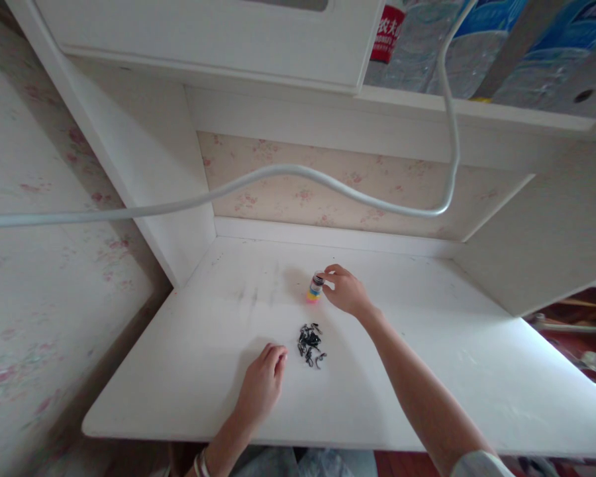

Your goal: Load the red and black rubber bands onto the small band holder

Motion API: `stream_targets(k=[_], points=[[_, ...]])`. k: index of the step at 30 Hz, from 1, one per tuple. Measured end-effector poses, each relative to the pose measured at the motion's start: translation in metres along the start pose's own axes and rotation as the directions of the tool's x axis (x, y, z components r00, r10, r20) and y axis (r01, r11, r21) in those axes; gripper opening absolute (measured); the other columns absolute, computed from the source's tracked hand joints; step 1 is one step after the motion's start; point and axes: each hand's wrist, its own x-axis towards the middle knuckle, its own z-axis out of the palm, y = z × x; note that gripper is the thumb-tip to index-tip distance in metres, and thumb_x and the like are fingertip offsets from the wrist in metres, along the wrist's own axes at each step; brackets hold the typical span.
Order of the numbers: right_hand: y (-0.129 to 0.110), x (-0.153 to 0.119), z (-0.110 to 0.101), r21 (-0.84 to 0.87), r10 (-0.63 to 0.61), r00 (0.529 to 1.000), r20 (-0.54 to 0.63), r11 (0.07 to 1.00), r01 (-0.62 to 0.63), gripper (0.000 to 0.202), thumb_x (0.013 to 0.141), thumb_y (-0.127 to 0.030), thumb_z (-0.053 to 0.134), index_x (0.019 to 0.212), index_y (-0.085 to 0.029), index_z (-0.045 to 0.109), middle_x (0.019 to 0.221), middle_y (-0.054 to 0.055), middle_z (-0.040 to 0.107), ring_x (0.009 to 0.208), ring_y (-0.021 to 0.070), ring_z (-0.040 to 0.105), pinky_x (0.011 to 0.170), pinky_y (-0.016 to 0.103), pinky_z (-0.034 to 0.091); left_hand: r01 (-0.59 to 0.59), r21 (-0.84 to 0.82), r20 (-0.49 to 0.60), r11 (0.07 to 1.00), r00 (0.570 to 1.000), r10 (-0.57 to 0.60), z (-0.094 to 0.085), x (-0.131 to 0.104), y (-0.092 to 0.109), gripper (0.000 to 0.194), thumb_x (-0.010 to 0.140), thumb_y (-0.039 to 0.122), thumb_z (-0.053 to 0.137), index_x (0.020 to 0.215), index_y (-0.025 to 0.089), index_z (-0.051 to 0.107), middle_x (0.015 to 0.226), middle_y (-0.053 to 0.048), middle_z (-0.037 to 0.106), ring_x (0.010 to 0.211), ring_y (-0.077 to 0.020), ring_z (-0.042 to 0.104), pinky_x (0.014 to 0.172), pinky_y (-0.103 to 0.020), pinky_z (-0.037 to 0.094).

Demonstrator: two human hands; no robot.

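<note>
A small clear jar (314, 289) with bands of pink, yellow, blue and black inside stands on the white desk. My right hand (346, 290) is at its right side, its fingertips over the jar's mouth; whether they hold a small item is too small to tell. Nearer to me lies a loose pile of small black bands or clips (310, 340). Left of this pile my left hand (267, 377) rests on the desk with its fingers curled together, and what they hold, if anything, is hidden.
A pale cable (288, 170) hangs across the view above the desk (198, 358). White side panels and a floral wall enclose the back. Overhead, a shelf holds plastic bottles (417, 40) at the right.
</note>
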Motion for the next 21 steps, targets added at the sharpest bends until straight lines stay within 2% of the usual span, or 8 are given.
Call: stream_targets(k=[15,18,21], points=[[0.005,-0.010,0.003,0.081,-0.059,0.993,-0.100,0.994,0.068,0.033,0.084,-0.025,0.054,0.115,-0.033,0.065,0.115,0.002,0.060,0.093,0.0170,0.059,0.080,0.028,0.048,0.044,-0.057,-0.017,0.997,0.999,-0.045,0.001,0.002,-0.002,0.020,0.093,0.026,0.041,0.098,0.021,0.060,0.092,-0.006,0.065,0.083,-0.0166,0.063,0.076,-0.029,0.051],[0.005,-0.016,0.001,0.133,-0.044,0.991,-0.125,0.989,0.061,0.037,0.084,-0.025,0.054,0.119,-0.032,0.062,0.118,0.004,0.058,0.092,0.0171,0.060,0.079,0.029,0.048,0.076,-0.094,-0.024,0.993,0.997,-0.078,-0.003,0.013,0.000,0.021,0.093,0.030,0.044,0.096,0.021,0.062,0.091,-0.005,0.067,0.077,-0.0155,0.063,0.072,-0.028,0.052],[0.005,-0.028,0.000,0.229,0.022,0.978,-0.206,0.973,0.026,0.035,0.086,-0.027,0.051,0.120,-0.030,0.062,0.118,0.005,0.057,0.088,0.0162,0.060,0.076,0.029,0.049,0.061,-0.126,-0.045,0.990,0.997,-0.067,-0.011,0.035,0.008,0.023,0.092,0.034,0.046,0.097,0.021,0.064,0.091,-0.004,0.068,0.075,-0.0138,0.064,0.071,-0.026,0.052]])
